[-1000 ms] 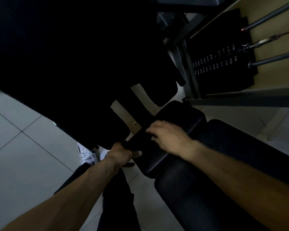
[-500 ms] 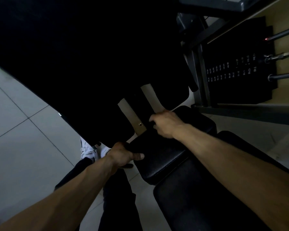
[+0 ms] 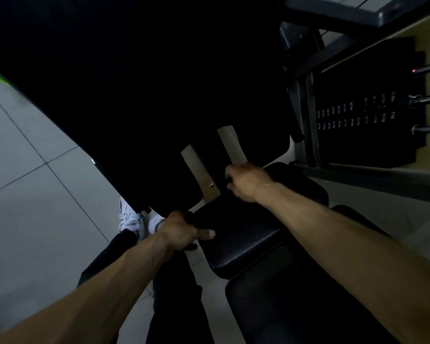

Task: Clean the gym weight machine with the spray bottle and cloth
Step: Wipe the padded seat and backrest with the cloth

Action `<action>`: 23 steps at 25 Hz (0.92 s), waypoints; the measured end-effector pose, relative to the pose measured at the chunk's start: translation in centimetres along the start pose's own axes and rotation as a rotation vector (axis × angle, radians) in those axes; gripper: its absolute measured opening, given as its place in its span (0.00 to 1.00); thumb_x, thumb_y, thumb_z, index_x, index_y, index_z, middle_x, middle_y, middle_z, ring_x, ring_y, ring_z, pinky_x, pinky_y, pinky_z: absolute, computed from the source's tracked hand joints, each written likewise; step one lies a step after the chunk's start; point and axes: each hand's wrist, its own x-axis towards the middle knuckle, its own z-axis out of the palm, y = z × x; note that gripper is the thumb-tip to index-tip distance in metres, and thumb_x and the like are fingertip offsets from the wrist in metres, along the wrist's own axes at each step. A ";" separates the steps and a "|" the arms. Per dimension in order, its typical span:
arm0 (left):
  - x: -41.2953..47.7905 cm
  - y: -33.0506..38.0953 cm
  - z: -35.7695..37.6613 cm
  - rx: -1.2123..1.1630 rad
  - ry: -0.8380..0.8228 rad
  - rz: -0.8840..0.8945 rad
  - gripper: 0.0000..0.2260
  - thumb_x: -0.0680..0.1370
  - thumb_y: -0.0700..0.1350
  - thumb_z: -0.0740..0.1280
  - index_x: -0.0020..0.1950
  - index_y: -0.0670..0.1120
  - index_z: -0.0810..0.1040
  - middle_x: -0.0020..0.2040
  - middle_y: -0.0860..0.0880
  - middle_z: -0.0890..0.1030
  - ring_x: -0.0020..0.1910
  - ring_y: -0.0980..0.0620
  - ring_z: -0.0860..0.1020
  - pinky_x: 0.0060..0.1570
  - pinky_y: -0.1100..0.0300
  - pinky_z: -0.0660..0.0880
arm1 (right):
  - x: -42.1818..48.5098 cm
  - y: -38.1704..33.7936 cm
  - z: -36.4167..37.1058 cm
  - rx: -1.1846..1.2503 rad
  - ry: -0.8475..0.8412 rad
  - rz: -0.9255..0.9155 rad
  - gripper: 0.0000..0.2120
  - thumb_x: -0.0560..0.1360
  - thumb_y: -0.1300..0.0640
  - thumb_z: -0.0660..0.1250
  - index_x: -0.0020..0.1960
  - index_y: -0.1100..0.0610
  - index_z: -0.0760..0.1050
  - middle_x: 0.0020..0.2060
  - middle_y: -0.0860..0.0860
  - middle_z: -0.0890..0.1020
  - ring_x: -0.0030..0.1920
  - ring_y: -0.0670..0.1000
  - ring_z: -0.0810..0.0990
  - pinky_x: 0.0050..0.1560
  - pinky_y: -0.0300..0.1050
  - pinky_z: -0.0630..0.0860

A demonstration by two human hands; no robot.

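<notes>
1. Head view: the left hand (image 3: 184, 230) grips the near-left corner of the weight machine's black seat pad (image 3: 246, 239). Its thumb lies on top and its fingers wrap under the edge.
2. The right hand (image 3: 246, 181) sits at the seat pad's far edge with fingers curled. It is too dark to tell whether they clamp anything.
3. The weight stack (image 3: 368, 115) stands at upper right, behind a grey frame post (image 3: 301, 120).
4. A larger black pad (image 3: 308, 294) lies just beside the seat pad at lower right. A white shoe (image 3: 130, 219) stands on the tiled floor (image 3: 35, 207).
</notes>
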 end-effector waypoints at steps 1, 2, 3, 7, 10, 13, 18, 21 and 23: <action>-0.1 0.0 0.1 -0.002 0.006 0.002 0.30 0.66 0.44 0.84 0.64 0.41 0.77 0.55 0.50 0.80 0.53 0.47 0.81 0.47 0.47 0.84 | 0.1 1.3 -0.3 -0.054 0.031 0.051 0.15 0.82 0.50 0.66 0.67 0.53 0.73 0.61 0.58 0.80 0.61 0.61 0.78 0.56 0.51 0.76; -0.2 0.0 0.3 -0.006 0.005 0.004 0.34 0.66 0.44 0.84 0.68 0.41 0.75 0.56 0.50 0.79 0.54 0.47 0.80 0.47 0.48 0.84 | 0.1 1.5 0.0 -0.103 0.069 0.076 0.15 0.81 0.52 0.67 0.67 0.53 0.73 0.60 0.57 0.81 0.61 0.60 0.78 0.56 0.51 0.76; -0.2 0.0 0.3 -0.009 0.005 0.003 0.35 0.66 0.45 0.84 0.70 0.41 0.74 0.58 0.49 0.78 0.54 0.46 0.80 0.46 0.48 0.84 | 0.0 0.4 0.5 -0.121 0.094 0.076 0.14 0.80 0.53 0.67 0.65 0.54 0.74 0.59 0.56 0.81 0.61 0.60 0.78 0.56 0.51 0.75; 0.0 -0.1 0.3 0.026 0.036 -0.020 0.26 0.65 0.46 0.84 0.60 0.42 0.80 0.57 0.46 0.82 0.52 0.46 0.82 0.44 0.47 0.85 | -1.3 -5.7 3.8 0.057 0.008 -0.116 0.15 0.79 0.57 0.68 0.65 0.54 0.74 0.58 0.55 0.82 0.59 0.60 0.79 0.55 0.50 0.74; 0.0 -0.3 0.1 -0.017 0.011 -0.017 0.41 0.61 0.50 0.86 0.69 0.41 0.76 0.63 0.44 0.80 0.54 0.45 0.82 0.36 0.54 0.83 | -2.5 -2.2 2.3 0.157 0.028 -0.118 0.17 0.80 0.57 0.68 0.67 0.49 0.73 0.59 0.53 0.81 0.56 0.58 0.81 0.52 0.49 0.79; 0.1 -0.8 0.1 -0.116 -0.007 -0.023 0.50 0.55 0.55 0.85 0.73 0.39 0.72 0.64 0.42 0.80 0.54 0.45 0.82 0.35 0.57 0.81 | -3.7 2.1 1.0 0.135 0.144 0.043 0.17 0.81 0.59 0.67 0.69 0.50 0.74 0.59 0.54 0.81 0.56 0.57 0.81 0.51 0.51 0.80; -0.9 -1.3 -0.3 -0.659 0.009 -0.238 0.13 0.80 0.31 0.57 0.61 0.38 0.77 0.53 0.39 0.83 0.47 0.43 0.84 0.39 0.50 0.82 | -4.4 -5.7 4.1 0.208 0.059 -0.062 0.14 0.80 0.60 0.67 0.66 0.54 0.76 0.60 0.56 0.80 0.58 0.61 0.80 0.55 0.53 0.80; -1.5 -1.7 -0.9 -0.883 -0.048 -0.302 0.14 0.80 0.34 0.52 0.57 0.40 0.76 0.50 0.39 0.82 0.48 0.40 0.83 0.42 0.47 0.81 | -4.0 -10.3 5.3 0.158 -0.039 -0.255 0.12 0.80 0.58 0.67 0.64 0.55 0.77 0.61 0.56 0.79 0.60 0.61 0.79 0.53 0.52 0.77; -1.6 -1.7 -1.1 -0.909 -0.049 -0.321 0.14 0.81 0.36 0.52 0.60 0.38 0.74 0.51 0.39 0.82 0.49 0.40 0.83 0.45 0.45 0.80 | -3.2 -9.5 4.8 0.080 0.015 -0.250 0.13 0.79 0.57 0.68 0.63 0.53 0.77 0.62 0.54 0.80 0.61 0.59 0.78 0.55 0.51 0.76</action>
